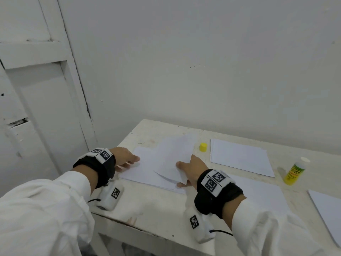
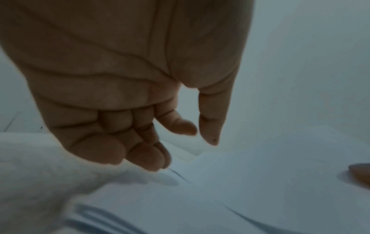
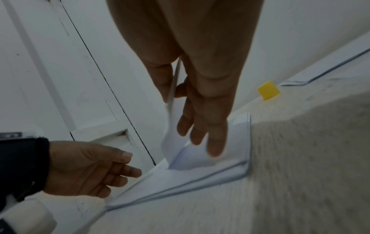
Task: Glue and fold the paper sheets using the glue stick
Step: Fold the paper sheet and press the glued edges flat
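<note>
Right hand lifts a sheet off the stack; left hand is loose at the stack's left edge.

The sheet [image 1: 174,156] is raised and curled above the stack [image 1: 140,174] at the surface's [image 1: 156,215] front left; the right hand [image 1: 195,169] has its grip closed on the sheet's near right edge, thumb on one face and fingers [image 3: 200,126] on the other. The left hand [image 1: 125,157] has its grip open, fingers [image 2: 112,150] relaxed and holding nothing, at the stack's left edge. The yellow cap [image 1: 203,147] stands just past the sheet, apart from the uncapped glue stick [image 1: 295,171] lying far right. More sheets [image 1: 239,156] lie between them.
</note>
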Tool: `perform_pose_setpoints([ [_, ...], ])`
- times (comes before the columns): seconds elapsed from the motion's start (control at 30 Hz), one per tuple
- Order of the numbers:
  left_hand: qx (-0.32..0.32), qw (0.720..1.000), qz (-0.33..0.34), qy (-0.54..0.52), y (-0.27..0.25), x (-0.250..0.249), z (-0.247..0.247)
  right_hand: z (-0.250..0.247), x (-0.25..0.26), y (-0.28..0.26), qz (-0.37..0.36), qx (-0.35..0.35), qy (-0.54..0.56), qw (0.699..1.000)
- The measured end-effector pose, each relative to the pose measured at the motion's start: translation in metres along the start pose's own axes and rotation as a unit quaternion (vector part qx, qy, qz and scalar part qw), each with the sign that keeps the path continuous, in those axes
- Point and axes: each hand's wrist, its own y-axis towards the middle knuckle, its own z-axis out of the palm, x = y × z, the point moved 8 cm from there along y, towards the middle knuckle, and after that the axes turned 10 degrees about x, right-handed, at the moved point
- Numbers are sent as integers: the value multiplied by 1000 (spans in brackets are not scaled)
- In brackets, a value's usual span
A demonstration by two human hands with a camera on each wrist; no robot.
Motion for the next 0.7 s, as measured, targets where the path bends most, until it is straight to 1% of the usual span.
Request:
perform_pose_setpoints([
  [0.03,3,999,-1,-37,-1,-2,8,-5,5,-11,-8,4,-7,1000],
  [0.07,8,998,-4,-65,-3,-6,19,-13,10,-20,-25,5,-38,999],
  [0.13,12,996,-5,-85,-3,-16,39,-29,21,-40,-75,16,-108,991],
  [0.2,-20,995,29,-96,-10,-40,54,-49,29,-61,-121,26,-148,981],
  [0.23,-31,990,51,-131,-15,-52,62,-62,31,-71,-134,25,-152,979],
  [0.27,-28,981,78,-173,-21,-64,72,-75,30,-81,-141,21,-144,979],
  [0.33,16,963,126,-239,-24,-86,93,-104,24,-97,-141,2,-100,985],
  [0.4,52,948,146,-277,-32,-103,115,-136,12,-108,-131,-33,-49,990],
  [0.47,43,944,162,-285,-38,-117,130,-166,-7,-117,-100,-79,-18,992],
  [0.53,13,951,176,-253,-41,-126,141,-192,-33,-125,-50,-118,7,992],
  [0.6,-8,963,194,-185,-49,-134,155,-207,-61,-132,8,-135,24,991],
  [0.7,20,973,224,-44,-57,-150,185,-218,-92,-143,68,-152,25,986],
])
